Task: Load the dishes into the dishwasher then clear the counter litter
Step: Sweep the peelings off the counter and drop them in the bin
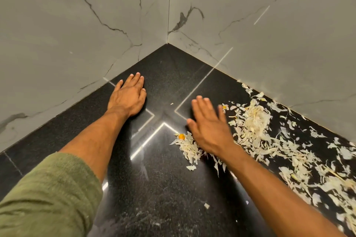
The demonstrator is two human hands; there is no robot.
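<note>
My right hand (209, 131) is flat, fingers straight and close together, palm down, low over the polished black speckled stone counter (167, 188). It grips nothing. The hand is motion-blurred, so I can't tell if the palm actually touches the stone. Fingertips point up-frame toward the wall corner.

Just under the wrist and heel of that hand sits a small clump of pale cream papery peel scraps (189, 149), with one small orange bit (181, 136) at its upper left edge. Part of the clump is hidden by the wrist.

Right of the hand, just beside the little finger, starts the main litter: a wide scatter of white-cream vegetable peel shavings (256, 123). Densest heap is near the hand; from there the spread runs as a long band down-right toward the frame's right edge, its long axis roughly parallel to the right wall. Loose flakes reach up along the wall base. One stray flake (206, 206) lies apart, lower centre.

My left hand (128, 95) lies flat on the counter, well apart from the litter, fingers straight and slightly spread, pointing up toward the corner, holding nothing. Left forearm is bare, with an olive-green knit sleeve (48, 194) pushed up near the elbow.

Grey-white marble-veined wall panels (77, 25) meet in a corner behind the counter. Bright strip-light reflections cross the stone between both hands.
</note>
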